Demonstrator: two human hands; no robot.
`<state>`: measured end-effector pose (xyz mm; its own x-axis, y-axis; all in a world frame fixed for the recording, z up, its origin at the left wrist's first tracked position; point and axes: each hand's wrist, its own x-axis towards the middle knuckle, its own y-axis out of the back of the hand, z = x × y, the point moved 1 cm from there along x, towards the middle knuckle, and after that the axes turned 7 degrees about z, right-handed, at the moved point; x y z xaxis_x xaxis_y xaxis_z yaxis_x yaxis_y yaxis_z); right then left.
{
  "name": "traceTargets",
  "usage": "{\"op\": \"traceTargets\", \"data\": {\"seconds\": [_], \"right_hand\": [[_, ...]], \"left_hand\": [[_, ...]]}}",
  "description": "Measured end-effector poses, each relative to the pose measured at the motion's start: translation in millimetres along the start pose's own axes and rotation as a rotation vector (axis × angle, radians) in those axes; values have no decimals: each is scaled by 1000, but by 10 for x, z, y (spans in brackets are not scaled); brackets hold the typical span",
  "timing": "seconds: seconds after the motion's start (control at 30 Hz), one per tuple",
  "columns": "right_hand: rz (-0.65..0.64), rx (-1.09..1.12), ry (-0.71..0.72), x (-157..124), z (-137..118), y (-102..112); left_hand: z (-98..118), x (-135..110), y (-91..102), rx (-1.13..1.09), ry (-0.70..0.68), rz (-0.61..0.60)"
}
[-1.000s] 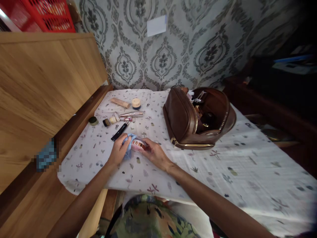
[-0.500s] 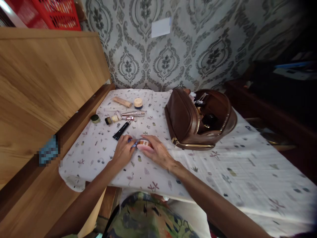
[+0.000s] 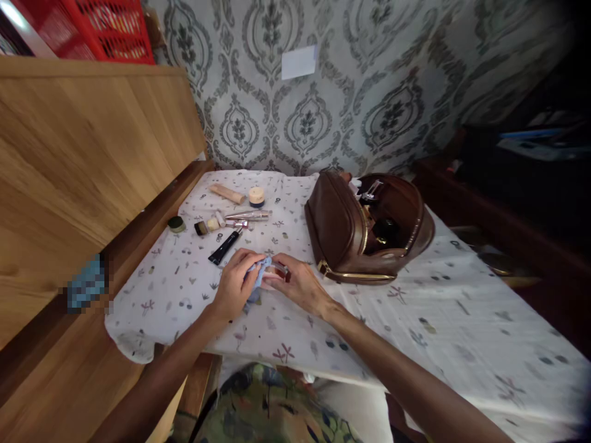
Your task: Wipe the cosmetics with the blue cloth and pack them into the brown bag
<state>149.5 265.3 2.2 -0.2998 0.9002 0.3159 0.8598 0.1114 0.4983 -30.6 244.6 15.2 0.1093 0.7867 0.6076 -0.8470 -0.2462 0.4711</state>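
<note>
My left hand (image 3: 239,282) is closed around a crumpled light blue cloth (image 3: 259,274), which it presses to the side of a small round compact (image 3: 275,274). The compact is pinkish with a shiny rim, and my right hand (image 3: 298,282) grips it from the right; fingers cover much of it. Both hands are over the front part of the table. Just beyond my left hand lies a black squeeze tube (image 3: 225,247). To the right of my right hand stands an unzipped brown cosmetic bag (image 3: 336,212) with several items inside.
Further back on the patterned tablecloth (image 3: 295,335) lie a beige tube (image 3: 226,194), a cream jar with a dark base (image 3: 256,197), a silver tube (image 3: 249,215) and a dark-lidded jar (image 3: 176,224). A wooden panel (image 3: 101,123) borders the left side; a patterned wall (image 3: 305,123) stands behind.
My left hand has brought the blue cloth up against the compact, and more cloth shows. The compact has been tilted in my right hand. The view has shifted slightly.
</note>
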Motion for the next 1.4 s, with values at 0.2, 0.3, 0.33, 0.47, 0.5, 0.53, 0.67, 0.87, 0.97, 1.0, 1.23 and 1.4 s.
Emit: {"op": "traceTargets", "data": {"seconds": [0.2, 0.3, 0.33, 0.47, 0.5, 0.53, 0.67, 0.87, 0.97, 1.0, 1.23, 1.4], "right_hand": [[51, 378, -133, 2, 231, -175], [46, 240, -142, 2, 246, -160], [40, 171, -141, 3, 225, -140], [15, -59, -92, 34, 99, -44], [14, -98, -65, 47, 73, -23], [14, -127, -37, 59, 54, -3], [-7, -173, 50, 60, 45, 83], [-39, -181, 85, -89, 123, 279], [-71, -217, 91, -170, 156, 365], [-82, -235, 94, -194, 160, 386], [-69, -402, 151, -257, 36, 414], [-50, -370, 116, -229, 8, 414]], "left_hand": [[-210, -26, -12, 71, 7, 12], [-321, -84, -40, 106, 26, 1], [-338, -101, -49, 112, 27, 0], [-307, -133, -73, 133, 14, -36], [-284, -133, -76, 140, 6, -53], [-262, -132, -77, 147, -4, -71], [-215, -161, -75, 174, -39, -125], [-267, -276, -76, 321, -62, -209], [-250, -281, -104, 433, -139, -302], [-235, -274, -117, 475, -174, -331], [-183, -261, -179, 615, -301, -365], [-174, -209, -114, 443, -186, -329]]}}
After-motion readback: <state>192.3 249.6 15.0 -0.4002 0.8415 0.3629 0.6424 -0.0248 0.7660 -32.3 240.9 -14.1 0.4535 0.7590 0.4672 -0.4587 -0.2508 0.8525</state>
